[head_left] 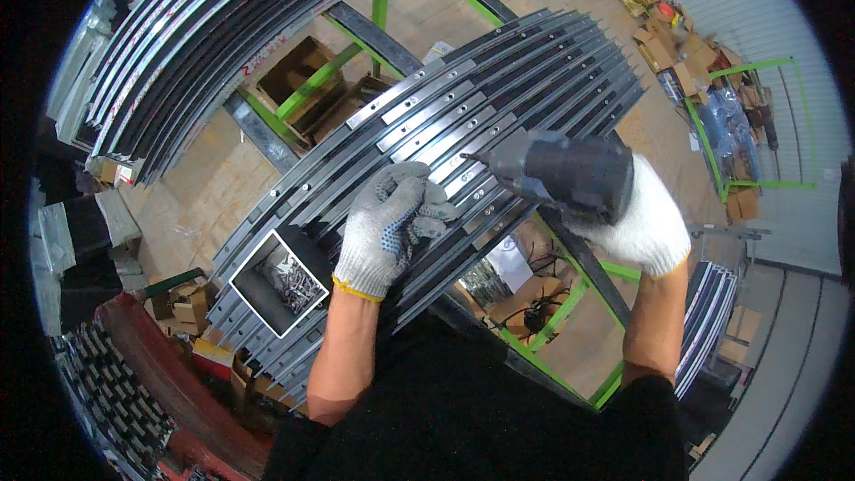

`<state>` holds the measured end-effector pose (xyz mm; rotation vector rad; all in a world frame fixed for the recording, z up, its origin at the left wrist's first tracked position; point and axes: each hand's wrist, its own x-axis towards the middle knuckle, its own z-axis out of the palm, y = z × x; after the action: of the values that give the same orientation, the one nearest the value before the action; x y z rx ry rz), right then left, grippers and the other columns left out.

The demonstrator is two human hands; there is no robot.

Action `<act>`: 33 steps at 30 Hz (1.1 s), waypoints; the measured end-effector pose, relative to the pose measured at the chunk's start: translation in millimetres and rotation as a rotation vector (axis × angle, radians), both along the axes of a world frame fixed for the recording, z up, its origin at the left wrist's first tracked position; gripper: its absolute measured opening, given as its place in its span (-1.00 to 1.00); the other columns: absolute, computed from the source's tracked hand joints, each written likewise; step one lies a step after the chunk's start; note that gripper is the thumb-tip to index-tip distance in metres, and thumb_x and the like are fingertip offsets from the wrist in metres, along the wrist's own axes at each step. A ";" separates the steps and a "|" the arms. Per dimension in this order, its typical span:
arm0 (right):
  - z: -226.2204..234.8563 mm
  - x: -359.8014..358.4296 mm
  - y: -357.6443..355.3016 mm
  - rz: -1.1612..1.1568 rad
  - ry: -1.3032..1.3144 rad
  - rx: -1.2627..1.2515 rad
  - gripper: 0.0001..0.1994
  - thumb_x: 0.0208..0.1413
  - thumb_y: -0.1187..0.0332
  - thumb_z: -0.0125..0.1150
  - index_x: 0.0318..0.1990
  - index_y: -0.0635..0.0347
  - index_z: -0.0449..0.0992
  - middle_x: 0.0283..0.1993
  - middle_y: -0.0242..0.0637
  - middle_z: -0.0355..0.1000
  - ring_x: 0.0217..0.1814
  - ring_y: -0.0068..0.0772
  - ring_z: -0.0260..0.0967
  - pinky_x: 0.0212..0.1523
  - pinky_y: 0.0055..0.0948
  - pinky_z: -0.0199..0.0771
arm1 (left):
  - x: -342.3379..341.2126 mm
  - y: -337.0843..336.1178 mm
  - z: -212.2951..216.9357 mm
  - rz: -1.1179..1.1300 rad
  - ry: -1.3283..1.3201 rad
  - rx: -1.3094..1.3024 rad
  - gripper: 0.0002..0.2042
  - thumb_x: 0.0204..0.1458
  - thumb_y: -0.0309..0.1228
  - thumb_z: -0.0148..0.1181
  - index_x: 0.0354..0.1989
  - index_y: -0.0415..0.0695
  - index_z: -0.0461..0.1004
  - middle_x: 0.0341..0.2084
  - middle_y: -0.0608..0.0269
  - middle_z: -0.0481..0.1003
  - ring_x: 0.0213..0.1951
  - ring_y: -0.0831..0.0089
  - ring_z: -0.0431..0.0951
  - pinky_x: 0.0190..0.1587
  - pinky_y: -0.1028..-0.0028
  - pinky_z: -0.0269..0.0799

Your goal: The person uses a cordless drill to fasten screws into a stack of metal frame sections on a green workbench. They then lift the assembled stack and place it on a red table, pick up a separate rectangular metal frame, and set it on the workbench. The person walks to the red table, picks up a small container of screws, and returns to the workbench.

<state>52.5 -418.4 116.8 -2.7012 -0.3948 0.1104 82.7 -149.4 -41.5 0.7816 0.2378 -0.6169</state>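
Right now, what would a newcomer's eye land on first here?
Probably the dark power drill right of centre, held in the white-gloved right hand and pointing left over a fan of metal strips. Next, the square, pale-rimmed box at lower left, with loose silver screws inside.

Beneath our work stands a green-painted metal frame with flat dark crossbeams (322, 80). Across it we have long, slim, dark-grey metal profiles (570, 53) side by side, bearing a square, pale-rimmed, dark-walled box (258, 287).
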 end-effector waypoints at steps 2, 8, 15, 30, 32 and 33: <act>-1.2 -17.6 -1.7 0.007 -0.024 0.030 -0.47 -0.24 0.38 0.52 0.03 0.08 0.64 0.01 -0.06 0.61 0.02 0.16 0.54 0.10 -0.14 0.55 | -0.1 -3.2 -2.6 0.009 0.020 -0.029 -0.74 0.37 -0.44 0.14 0.12 -0.34 0.44 -0.21 -0.05 0.59 -0.21 0.17 0.71 -0.24 0.38 0.68; -22.1 -44.1 -7.5 0.082 -0.022 0.200 -0.46 -0.25 0.35 0.65 0.01 0.15 0.67 -0.05 -0.07 0.63 -0.03 0.13 0.55 0.04 -0.12 0.52 | -0.2 -12.2 -6.5 0.002 -0.011 -0.021 -0.73 0.35 -0.36 0.20 0.08 -0.30 0.45 -0.25 0.03 0.59 -0.28 0.27 0.67 -0.36 0.48 0.60; -35.4 -56.4 -3.6 -0.072 -0.002 0.219 -0.48 -0.23 0.34 0.65 -0.01 0.18 0.67 -0.04 -0.08 0.64 -0.02 0.08 0.58 0.06 -0.17 0.54 | -6.5 -17.5 -5.7 -0.055 0.051 -0.018 -0.69 0.35 -0.30 0.22 0.07 -0.29 0.47 -0.32 0.07 0.58 -0.39 0.33 0.60 -0.40 0.52 0.53; -37.1 -52.4 -12.5 -0.023 0.157 0.305 -0.49 -0.22 0.36 0.57 0.00 0.21 0.64 -0.04 -0.03 0.61 -0.03 0.10 0.56 0.06 -0.20 0.56 | -4.5 -5.3 -0.9 -0.261 -0.224 0.164 -0.77 0.32 -0.33 0.20 -0.02 -0.25 0.52 -0.43 0.12 0.65 -0.52 0.44 0.61 -0.43 0.51 0.52; -37.0 -46.0 -9.2 0.007 0.111 0.309 -0.48 -0.23 0.37 0.56 0.01 0.19 0.63 -0.02 -0.03 0.60 0.00 0.11 0.56 0.08 -0.20 0.56 | -2.7 -7.7 4.4 -0.250 -0.233 0.186 -0.77 0.32 -0.35 0.19 -0.02 -0.26 0.53 -0.45 0.14 0.63 -0.53 0.48 0.58 -0.46 0.52 0.48; -36.2 -41.5 -6.7 -0.045 0.110 0.317 -0.46 -0.25 0.38 0.57 0.02 0.20 0.64 -0.01 -0.03 0.60 0.00 0.10 0.55 0.11 -0.19 0.53 | -1.2 -8.6 7.3 -0.252 -0.216 0.212 -0.78 0.32 -0.36 0.19 -0.02 -0.27 0.54 -0.46 0.16 0.62 -0.54 0.49 0.56 -0.47 0.52 0.46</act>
<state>11.0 -425.1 80.5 -2.3773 -0.2906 0.1680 81.5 -158.0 -34.2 1.0855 0.0049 -0.7456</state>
